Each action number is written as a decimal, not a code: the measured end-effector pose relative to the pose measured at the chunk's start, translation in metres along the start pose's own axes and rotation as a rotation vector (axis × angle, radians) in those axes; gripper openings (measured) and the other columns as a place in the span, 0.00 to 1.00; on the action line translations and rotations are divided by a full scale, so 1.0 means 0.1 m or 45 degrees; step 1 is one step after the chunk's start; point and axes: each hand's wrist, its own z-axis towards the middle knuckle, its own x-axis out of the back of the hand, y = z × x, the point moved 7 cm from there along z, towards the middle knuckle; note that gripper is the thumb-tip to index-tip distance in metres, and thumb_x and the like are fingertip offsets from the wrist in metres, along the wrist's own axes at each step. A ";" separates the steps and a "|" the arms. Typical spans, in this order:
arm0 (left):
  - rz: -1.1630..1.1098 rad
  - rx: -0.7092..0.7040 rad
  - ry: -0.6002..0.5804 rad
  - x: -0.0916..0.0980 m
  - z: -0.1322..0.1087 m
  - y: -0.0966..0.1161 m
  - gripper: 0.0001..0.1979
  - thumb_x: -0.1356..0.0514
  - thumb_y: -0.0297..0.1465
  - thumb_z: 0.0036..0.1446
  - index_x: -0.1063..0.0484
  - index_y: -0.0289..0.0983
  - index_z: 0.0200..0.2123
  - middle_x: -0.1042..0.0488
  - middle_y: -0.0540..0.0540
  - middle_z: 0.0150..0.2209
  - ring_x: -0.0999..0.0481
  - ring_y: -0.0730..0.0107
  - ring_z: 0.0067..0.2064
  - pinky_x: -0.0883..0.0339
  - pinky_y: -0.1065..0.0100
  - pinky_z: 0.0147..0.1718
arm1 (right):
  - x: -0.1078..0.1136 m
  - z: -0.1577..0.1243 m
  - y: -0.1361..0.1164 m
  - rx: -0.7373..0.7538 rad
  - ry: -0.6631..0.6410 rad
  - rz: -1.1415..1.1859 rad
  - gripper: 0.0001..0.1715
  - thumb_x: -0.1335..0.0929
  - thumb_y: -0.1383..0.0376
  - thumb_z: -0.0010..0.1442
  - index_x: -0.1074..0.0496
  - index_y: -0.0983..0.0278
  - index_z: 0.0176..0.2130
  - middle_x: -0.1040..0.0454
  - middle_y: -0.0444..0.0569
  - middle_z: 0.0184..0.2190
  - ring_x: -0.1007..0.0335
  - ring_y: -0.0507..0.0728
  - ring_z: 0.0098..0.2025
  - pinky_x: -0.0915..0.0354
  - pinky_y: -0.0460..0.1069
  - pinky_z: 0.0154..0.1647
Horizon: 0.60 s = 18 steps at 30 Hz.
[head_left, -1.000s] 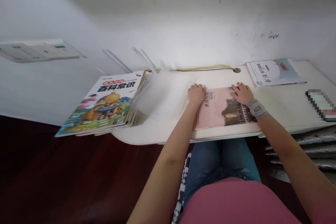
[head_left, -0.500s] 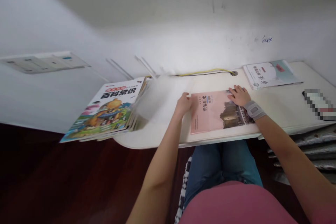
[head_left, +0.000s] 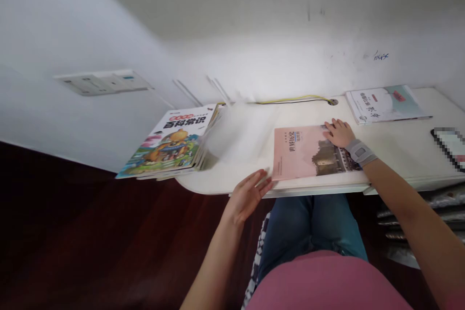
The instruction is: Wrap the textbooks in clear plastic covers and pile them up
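Observation:
A pink book (head_left: 293, 157) with a photo of a stone building and a dark Chinese title lies flat on the white desk (head_left: 225, 181). My right hand (head_left: 338, 133), with a grey band (head_left: 360, 152) at its wrist, rests flat on the book's upper right part, fingers stretched out. At the lower left corner of that book is my left hand (head_left: 250, 191), palm turned partly up and fingers apart. Its fingertips are close to the corner; whether they touch it I cannot tell. Left of the book, a whitish translucent sheet (head_left: 232, 131) looks blurred.
A stack of colourful children's books (head_left: 170, 143) overhangs the desk's left end. At the back right lies a pale book (head_left: 387, 104), with a phone (head_left: 450, 143) nearer the right edge. A yellow cable (head_left: 290, 99) runs to a round hole (head_left: 333, 102) along the wall.
My left hand has come down from the book's left edge towards its lower left corner and opened out. My right hand stays on the book. The view has shifted slightly left.

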 end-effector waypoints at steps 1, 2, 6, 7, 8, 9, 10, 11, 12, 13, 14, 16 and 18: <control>-0.013 0.046 -0.004 -0.02 0.04 0.02 0.06 0.36 0.26 0.52 0.26 0.31 0.35 0.23 0.39 0.40 0.22 0.64 0.40 0.25 0.65 0.39 | 0.00 -0.01 0.00 0.007 -0.004 0.007 0.35 0.48 0.48 0.65 0.44 0.60 0.64 0.46 0.58 0.66 0.52 0.68 0.66 0.52 0.63 0.61; -0.013 0.105 -0.028 -0.06 0.09 0.03 0.05 0.38 0.27 0.54 0.27 0.30 0.34 0.23 0.39 0.39 0.22 0.66 0.37 0.25 0.68 0.35 | 0.00 -0.02 0.00 0.014 -0.008 0.017 0.35 0.47 0.48 0.65 0.44 0.60 0.64 0.46 0.58 0.66 0.52 0.68 0.66 0.52 0.63 0.61; 0.097 0.359 -0.233 -0.27 0.33 -0.03 0.10 0.40 0.33 0.58 0.28 0.30 0.33 0.26 0.44 0.28 0.33 0.81 0.20 0.39 0.80 0.14 | 0.00 -0.04 -0.01 0.034 -0.020 0.104 0.35 0.46 0.48 0.65 0.44 0.61 0.64 0.48 0.59 0.67 0.54 0.69 0.67 0.55 0.65 0.62; 0.150 0.397 -0.263 -0.33 0.38 -0.06 0.11 0.39 0.34 0.57 0.29 0.30 0.31 0.28 0.47 0.24 0.38 0.83 0.17 0.45 0.81 0.11 | 0.00 -0.04 -0.01 0.029 -0.024 0.125 0.35 0.46 0.49 0.65 0.44 0.61 0.64 0.49 0.60 0.67 0.54 0.69 0.67 0.55 0.65 0.62; 0.207 0.395 -0.271 -0.37 0.44 -0.09 0.11 0.38 0.34 0.55 0.29 0.31 0.29 0.31 0.49 0.21 0.41 0.84 0.15 0.50 0.81 0.09 | 0.00 -0.03 -0.01 0.023 -0.029 0.144 0.35 0.45 0.49 0.65 0.44 0.61 0.64 0.49 0.60 0.67 0.54 0.69 0.67 0.55 0.65 0.62; 0.265 0.349 -0.270 -0.42 0.50 -0.10 0.10 0.36 0.33 0.53 0.30 0.31 0.28 0.32 0.51 0.19 0.42 0.85 0.14 0.51 0.81 0.09 | 0.00 -0.03 -0.01 0.017 -0.032 0.162 0.35 0.45 0.48 0.65 0.43 0.61 0.64 0.48 0.60 0.67 0.54 0.69 0.67 0.55 0.65 0.62; 0.326 0.271 -0.263 -0.46 0.54 -0.10 0.09 0.34 0.31 0.50 0.30 0.32 0.27 0.32 0.51 0.19 0.40 0.83 0.15 0.49 0.81 0.10 | 0.00 -0.03 -0.01 0.012 -0.032 0.182 0.35 0.45 0.48 0.64 0.43 0.61 0.64 0.48 0.59 0.67 0.54 0.69 0.67 0.55 0.65 0.62; 0.383 0.177 -0.261 -0.51 0.56 -0.09 0.09 0.33 0.30 0.48 0.30 0.32 0.28 0.30 0.51 0.20 0.36 0.81 0.17 0.45 0.80 0.11 | 0.00 -0.02 -0.01 0.011 -0.029 0.207 0.35 0.44 0.48 0.64 0.42 0.61 0.64 0.48 0.59 0.66 0.54 0.68 0.67 0.55 0.65 0.62; 0.433 0.084 -0.263 -0.54 0.56 -0.07 0.09 0.32 0.28 0.45 0.29 0.32 0.30 0.28 0.49 0.23 0.32 0.78 0.20 0.39 0.79 0.14 | 0.01 -0.01 -0.01 0.013 -0.024 0.238 0.35 0.43 0.47 0.64 0.41 0.61 0.63 0.47 0.59 0.66 0.53 0.68 0.67 0.54 0.65 0.62; 0.472 0.013 -0.269 -0.56 0.54 -0.06 0.11 0.32 0.28 0.44 0.27 0.33 0.33 0.26 0.48 0.25 0.29 0.75 0.22 0.35 0.77 0.16 | 0.02 -0.01 0.00 0.017 -0.017 0.273 0.35 0.42 0.47 0.63 0.40 0.60 0.63 0.46 0.58 0.66 0.52 0.68 0.66 0.54 0.65 0.63; 0.495 -0.023 -0.275 -0.57 0.51 -0.05 0.13 0.32 0.28 0.43 0.27 0.33 0.35 0.25 0.48 0.26 0.27 0.72 0.24 0.32 0.75 0.18 | 0.03 0.00 0.01 0.024 -0.007 0.312 0.34 0.42 0.47 0.63 0.38 0.60 0.62 0.44 0.57 0.65 0.50 0.68 0.66 0.53 0.64 0.63; 0.489 -0.036 -0.260 -0.51 0.41 0.01 0.14 0.31 0.29 0.42 0.25 0.32 0.35 0.24 0.48 0.26 0.26 0.72 0.24 0.30 0.73 0.19 | 0.05 0.02 0.06 0.034 0.021 0.401 0.32 0.40 0.48 0.63 0.35 0.60 0.60 0.41 0.56 0.64 0.47 0.65 0.65 0.51 0.61 0.63; 0.441 -0.028 -0.196 -0.40 0.32 0.11 0.13 0.31 0.26 0.39 0.25 0.31 0.32 0.24 0.48 0.25 0.27 0.74 0.22 0.30 0.75 0.18 | 0.08 0.05 0.13 0.031 0.062 0.505 0.28 0.41 0.51 0.65 0.32 0.60 0.57 0.37 0.54 0.62 0.44 0.61 0.64 0.50 0.57 0.64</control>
